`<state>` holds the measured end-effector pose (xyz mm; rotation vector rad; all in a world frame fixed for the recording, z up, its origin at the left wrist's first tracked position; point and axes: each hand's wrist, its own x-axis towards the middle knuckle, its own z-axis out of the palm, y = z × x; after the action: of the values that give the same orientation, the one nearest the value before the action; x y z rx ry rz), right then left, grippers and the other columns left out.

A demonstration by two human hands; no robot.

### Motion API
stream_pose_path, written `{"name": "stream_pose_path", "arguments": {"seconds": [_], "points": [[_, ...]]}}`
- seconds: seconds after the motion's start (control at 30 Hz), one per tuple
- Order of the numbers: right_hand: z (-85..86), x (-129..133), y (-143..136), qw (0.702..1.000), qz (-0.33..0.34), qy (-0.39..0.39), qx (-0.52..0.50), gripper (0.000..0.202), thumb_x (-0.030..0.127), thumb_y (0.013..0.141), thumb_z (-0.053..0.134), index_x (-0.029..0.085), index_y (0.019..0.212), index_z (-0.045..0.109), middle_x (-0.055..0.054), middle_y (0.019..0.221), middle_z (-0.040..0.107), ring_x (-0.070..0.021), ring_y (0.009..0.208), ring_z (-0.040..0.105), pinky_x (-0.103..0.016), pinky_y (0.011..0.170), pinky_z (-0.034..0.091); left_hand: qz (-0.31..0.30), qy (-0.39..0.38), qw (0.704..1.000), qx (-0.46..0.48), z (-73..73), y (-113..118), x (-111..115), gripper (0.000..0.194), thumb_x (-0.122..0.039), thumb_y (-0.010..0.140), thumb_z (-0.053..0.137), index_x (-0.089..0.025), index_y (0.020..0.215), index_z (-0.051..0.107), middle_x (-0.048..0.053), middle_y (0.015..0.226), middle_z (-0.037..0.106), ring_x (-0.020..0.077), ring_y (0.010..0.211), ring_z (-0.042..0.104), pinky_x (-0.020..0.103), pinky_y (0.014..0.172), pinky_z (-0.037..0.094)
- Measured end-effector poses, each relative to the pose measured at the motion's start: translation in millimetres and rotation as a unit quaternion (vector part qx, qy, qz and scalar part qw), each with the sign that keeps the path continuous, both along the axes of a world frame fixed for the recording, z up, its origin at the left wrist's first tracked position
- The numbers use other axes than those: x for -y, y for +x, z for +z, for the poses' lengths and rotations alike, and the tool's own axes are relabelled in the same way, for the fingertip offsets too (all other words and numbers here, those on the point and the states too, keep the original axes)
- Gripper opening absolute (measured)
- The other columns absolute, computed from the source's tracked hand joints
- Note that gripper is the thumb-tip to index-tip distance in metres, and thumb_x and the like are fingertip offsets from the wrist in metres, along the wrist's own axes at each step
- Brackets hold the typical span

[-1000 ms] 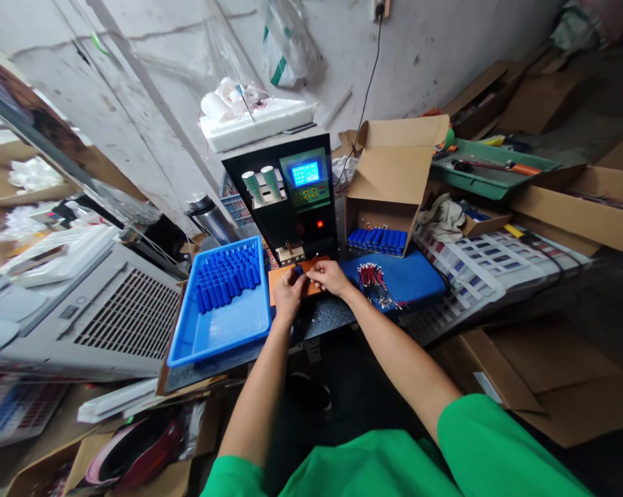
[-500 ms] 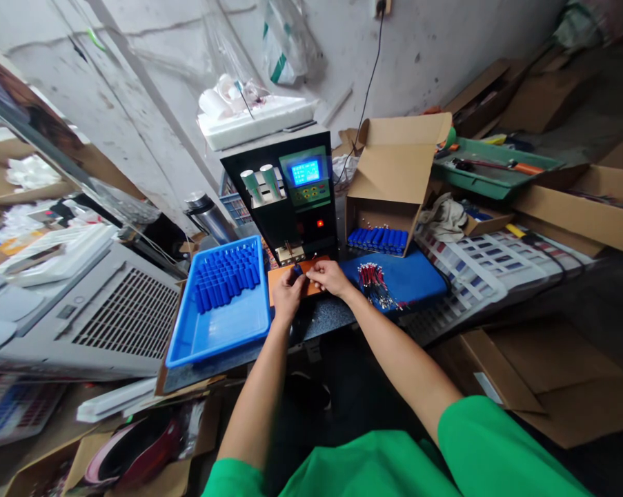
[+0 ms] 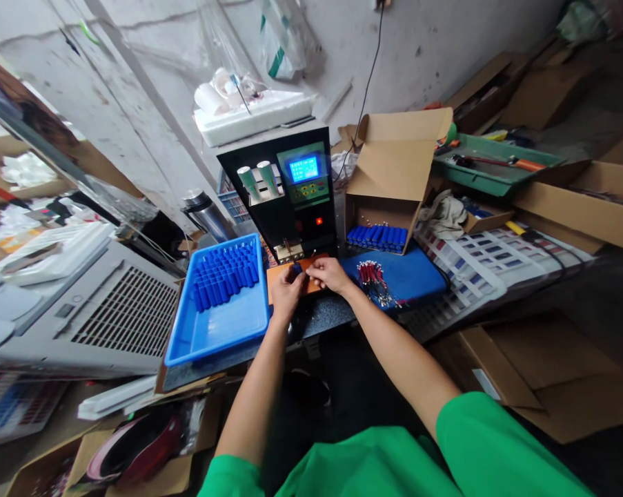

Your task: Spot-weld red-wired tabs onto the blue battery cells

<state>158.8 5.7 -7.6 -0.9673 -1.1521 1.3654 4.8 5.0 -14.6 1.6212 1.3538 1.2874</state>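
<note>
Head view: two bare hands at a bench, forearms reaching in from green sleeves.
Left hand (image 3: 287, 288): fingers curled around a small blue cell (image 3: 297, 268), pinching it from the left.
Right hand (image 3: 330, 275): fingertips closed at the cell's right end; what they pinch there is too small to tell.
Cell: held between both hands, just above the orange pad (image 3: 276, 281), directly in front of the welder's tip.
Orange pad: flat on the dark benchtop (image 3: 321, 314), under both hands.
Welder (image 3: 285, 200): black upright box behind the pad, blue lit screen (image 3: 303, 169), red lamp lower down, two pale cylinders on its left face.
Blue tray (image 3: 223, 324): left of the hands, touching the pad's edge; blue cells stacked in its far half, near half bare.
Blue mat (image 3: 409, 273): right of the hands, with a bunch of red leads (image 3: 373, 279) lying on it.
Carton (image 3: 394, 172): behind the mat, flap raised, a row of blue cells inside.
Green tray (image 3: 490, 169): far right, tools in it.
Grey vented unit (image 3: 109, 310): left of the blue tray.
Foam block (image 3: 254, 114): on top of the welder.
</note>
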Motion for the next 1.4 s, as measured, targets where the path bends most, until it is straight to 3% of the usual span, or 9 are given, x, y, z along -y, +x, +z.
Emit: {"name": "stream_pose_path", "arguments": {"seconds": [0.23,0.33,0.47,0.63,0.93,1.07,1.2,1.3,1.4], "points": [[2.2,-0.3,5.0,1.000,0.007,-0.022,-0.018,0.030,0.042,0.063,0.076,0.016,0.063,0.061,0.002,0.048,0.058,-0.0066,0.037,0.046,-0.016,0.034,0.030,-0.002,-0.010,0.999,0.039,2.2,-17.4,3.2,0.038,-0.037,0.076,0.072,-0.016,0.107,0.069,0.011,0.106,0.075,0.0242,0.097,0.071,0.041,0.092,0.056],[0.8,-0.6,6.2,0.999,0.004,-0.026,-0.025,0.029,0.041,0.064,0.076,0.016,0.063,0.062,0.002,0.048,0.058,-0.0065,0.038,0.046,-0.016,0.035,0.031,0.007,0.009,0.999,-0.035,-1.2,-30.9,18.8,0.027,-0.038,0.084,0.065,-0.017,0.100,0.070,0.011,0.102,0.075,0.0236,0.094,0.070,0.041,0.088,0.056],[-0.9,-1.8,6.4,0.998,0.003,-0.034,-0.043,0.029,0.041,0.064,0.077,0.016,0.062,0.062,0.002,0.049,0.059,-0.0068,0.039,0.046,-0.017,0.035,0.031,-0.031,0.074,0.983,-0.165,-3.6,-38.4,35.8,0.017,-0.033,0.085,0.064,-0.020,0.094,0.071,0.008,0.098,0.074,0.0222,0.092,0.067,0.038,0.086,0.054],[-2.4,-3.0,6.5,0.998,0.002,-0.036,-0.052,0.031,0.043,0.063,0.077,0.016,0.063,0.061,0.002,0.049,0.058,-0.0067,0.038,0.046,-0.017,0.035,0.031,-0.035,0.104,0.973,-0.203,-3.9,-29.8,35.3,0.011,-0.029,0.086,0.061,-0.020,0.085,0.070,0.005,0.081,0.070,0.0181,0.073,0.063,0.032,0.071,0.050],[-4.7,3.5,4.7,0.998,0.053,0.045,0.006,0.032,0.040,0.066,0.080,0.017,0.080,0.064,0.004,0.062,0.061,-0.0086,0.052,0.052,-0.019,0.049,0.041,-0.054,0.000,0.993,-0.105,4.8,-18.2,29.9,0.017,-0.033,0.085,0.058,-0.020,0.074,0.062,0.000,0.071,0.066,0.0147,0.067,0.060,0.027,0.065,0.047],[-6.3,3.8,-1.8,0.995,0.053,0.074,0.028,0.028,0.037,0.066,0.080,0.017,0.079,0.064,0.001,0.073,0.065,-0.0102,0.062,0.057,-0.022,0.058,0.046,-0.052,-0.025,0.996,-0.061,12.2,-12.3,24.9,0.017,-0.034,0.082,0.060,-0.019,0.072,0.059,-0.002,0.065,0.062,0.0138,0.063,0.057,0.026,0.061,0.045],[-8.1,3.6,-4.0,0.997,0.033,0.062,0.032,0.026,0.038,0.067,0.077,0.017,0.074,0.063,0.002,0.068,0.063,-0.0100,0.058,0.055,-0.021,0.054,0.043,-0.049,-0.030,0.997,-0.055,10.5,-9.2,24.2,0.018,-0.035,0.081,0.060,-0.019,0.073,0.058,-0.002,0.063,0.057,0.0130,0.060,0.053,0.025,0.059,0.043],[-9.0,3.4,-1.9,0.999,0.018,0.038,0.021,0.029,0.042,0.067,0.076,0.018,0.073,0.062,0.003,0.059,0.059,-0.0093,0.051,0.050,-0.021,0.048,0.039,-0.029,0.013,0.997,-0.076,6.3,-12.1,28.4,0.013,-0.032,0.083,0.059,-0.019,0.079,0.059,0.001,0.075,0.060,0.0142,0.066,0.055,0.027,0.063,0.046],[-9.6,2.3,1.8,1.000,-0.002,0.016,-0.006,0.032,0.046,0.068,0.075,0.018,0.074,0.061,0.004,0.054,0.056,-0.0085,0.045,0.046,-0.020,0.043,0.035,-0.025,0.096,0.985,-0.138,2.1,-17.4,30.8,0.015,-0.025,0.081,0.061,-0.020,0.095,0.065,0.009,0.108,0.063,0.0218,0.101,0.062,0.034,0.086,0.052]]}}
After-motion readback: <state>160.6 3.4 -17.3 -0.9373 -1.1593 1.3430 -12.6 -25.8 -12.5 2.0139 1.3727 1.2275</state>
